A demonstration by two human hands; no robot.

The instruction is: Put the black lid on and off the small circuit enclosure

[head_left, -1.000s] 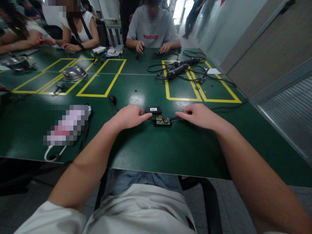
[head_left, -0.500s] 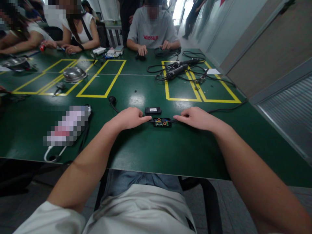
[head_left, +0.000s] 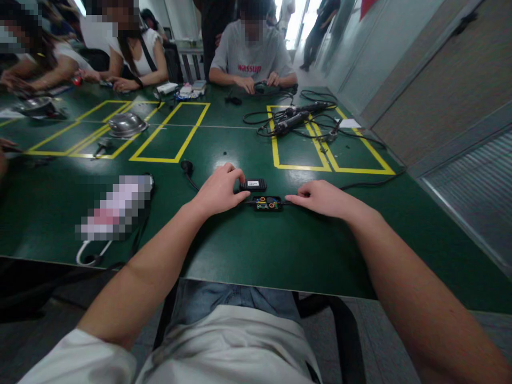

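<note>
On the green table in front of me lies a small black case (head_left: pixel 268 207), its top off and a circuit board with two orange-ringed coils showing. Just behind it rests a black ribbed cover (head_left: pixel 259 184) with a white label. My left hand (head_left: pixel 222 188) is open, index finger reaching to the cover's left end and thumb apart by the left side of the case. A black cable (head_left: pixel 288 202) leaves the case on the right, pinched between thumb and fingers of my right hand (head_left: pixel 323 198). Left of my left hand lies a black plug (head_left: pixel 186 167) on its cord.
At left lies a blurred-out pale object (head_left: pixel 116 208) with a white loop. Farther off are a metal bowl (head_left: pixel 127 125), yellow tape rectangles (head_left: pixel 176 160) and black corded tools (head_left: pixel 294 121). A person in a grey shirt (head_left: pixel 252 53) sits opposite, both hands on a dark object.
My left hand has lifted off the left cable, its fingers spreading up toward the cover. My right hand stays at the right cable. Across the table, the person's hands have come closer together.
</note>
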